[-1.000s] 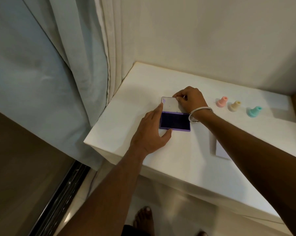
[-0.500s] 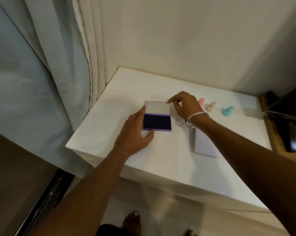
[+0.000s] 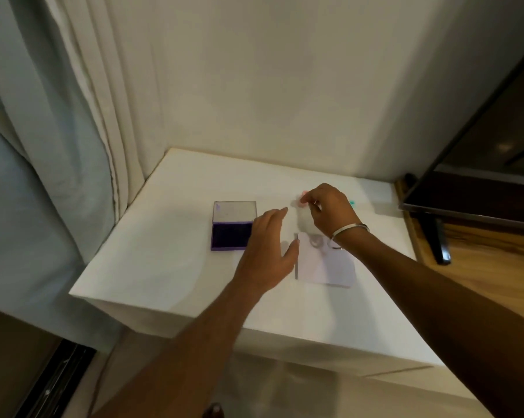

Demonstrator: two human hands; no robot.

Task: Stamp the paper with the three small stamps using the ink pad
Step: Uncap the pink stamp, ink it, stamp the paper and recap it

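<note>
The purple ink pad [image 3: 232,233] lies open on the white table [image 3: 164,267], its clear lid [image 3: 235,211] folded back. My left hand [image 3: 269,248] hovers open just right of the pad, its thumb near the left edge of the white paper [image 3: 330,267]. Beyond the paper, my right hand [image 3: 327,209], with a bangle on the wrist, pinches the blurred pink stamp [image 3: 303,197] at its fingertips. Only a sliver of the teal stamp [image 3: 352,203] shows past that hand. The beige stamp is hidden behind it.
A dark screen [image 3: 481,182] on a black foot [image 3: 435,239] stands on a wooden surface right of the table. Pale curtains [image 3: 58,146] hang at the left and a wall runs behind. The table's front edge [image 3: 254,327] drops to the floor.
My right hand left the ink pad lid and moved right to the pink stamp. My left hand let go of the pad and shifted right toward the paper. The camera view swung right.
</note>
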